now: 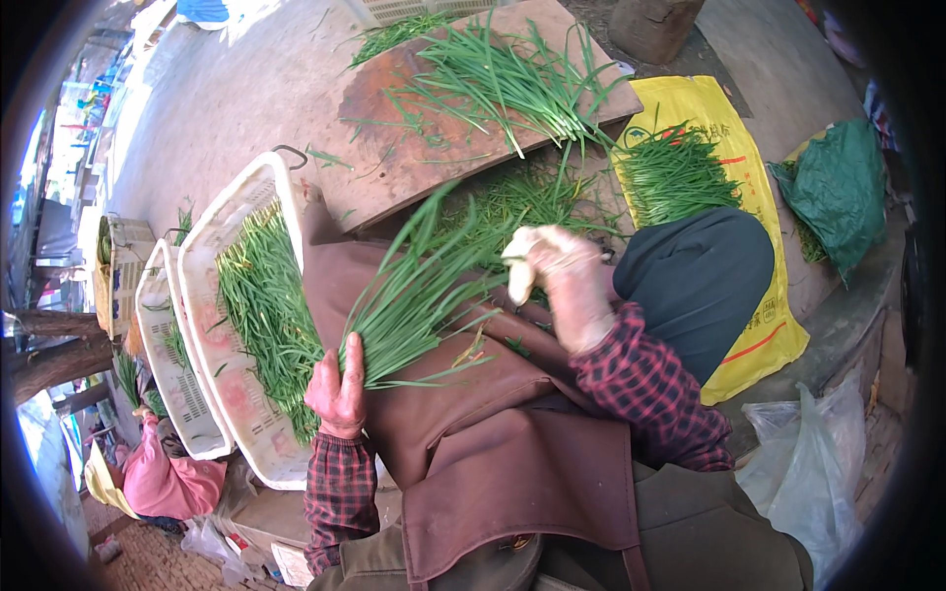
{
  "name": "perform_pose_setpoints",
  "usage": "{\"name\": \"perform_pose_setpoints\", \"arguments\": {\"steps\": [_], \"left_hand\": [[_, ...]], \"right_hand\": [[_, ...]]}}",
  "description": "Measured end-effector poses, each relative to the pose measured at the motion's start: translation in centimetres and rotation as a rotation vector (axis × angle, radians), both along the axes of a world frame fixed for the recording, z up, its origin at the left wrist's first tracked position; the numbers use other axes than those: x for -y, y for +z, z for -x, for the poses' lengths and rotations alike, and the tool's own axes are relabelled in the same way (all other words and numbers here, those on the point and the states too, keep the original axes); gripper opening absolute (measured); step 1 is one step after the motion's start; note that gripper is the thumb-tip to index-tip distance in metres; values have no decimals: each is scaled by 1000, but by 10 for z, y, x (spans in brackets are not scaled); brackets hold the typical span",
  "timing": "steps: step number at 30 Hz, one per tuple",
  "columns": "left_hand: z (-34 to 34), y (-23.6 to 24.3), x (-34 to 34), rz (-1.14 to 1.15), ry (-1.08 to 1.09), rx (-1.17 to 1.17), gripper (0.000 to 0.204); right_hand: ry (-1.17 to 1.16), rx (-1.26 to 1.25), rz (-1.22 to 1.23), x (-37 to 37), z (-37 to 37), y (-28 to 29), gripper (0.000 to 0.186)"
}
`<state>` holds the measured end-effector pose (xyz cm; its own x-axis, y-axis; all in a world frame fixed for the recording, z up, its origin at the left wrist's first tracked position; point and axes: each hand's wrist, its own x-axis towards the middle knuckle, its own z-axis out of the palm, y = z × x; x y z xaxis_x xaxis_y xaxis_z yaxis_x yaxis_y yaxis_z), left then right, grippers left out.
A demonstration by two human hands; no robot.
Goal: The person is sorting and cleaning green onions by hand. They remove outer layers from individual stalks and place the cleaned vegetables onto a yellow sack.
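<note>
My left hand [338,394] is closed round the base of a bunch of garlic chives [409,315]. The long green leaves fan out over the brown apron [473,379] on my lap. My right hand [564,276] is raised to the right of the bunch, its fingers curled together. Whitish coverings show on those fingers, and what they pinch, if anything, cannot be made out. Beneath and beyond the hands lies a heap of loose green leaves [522,202]. On my left, a white plastic basket [197,266] holds many more chives [261,305].
Ahead stands a low wooden board [384,167] with a spread of chives [512,84] on it. A yellow sack [764,325] at right bears a neat chive pile [680,172]. Beyond are a green bag [838,192] and clear plastic bags [808,453]. A person in pink [182,483] sits lower left.
</note>
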<state>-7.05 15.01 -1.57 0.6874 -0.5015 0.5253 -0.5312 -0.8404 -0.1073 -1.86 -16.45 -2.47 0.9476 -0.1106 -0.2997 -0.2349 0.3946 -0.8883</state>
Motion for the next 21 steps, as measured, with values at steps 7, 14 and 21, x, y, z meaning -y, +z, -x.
{"name": "perform_pose_setpoints", "arguments": {"steps": [7,14,21], "left_hand": [[14,-6,-32,62,-18,-4,44],[29,-9,-48,17,-25,-35,43],[27,-9,-44,19,-60,-26,41]], "right_hand": [[105,-86,340,45,-13,-5,17],[173,-88,458,49,-19,9,16],[263,101,338,55,-23,2,23]]}}
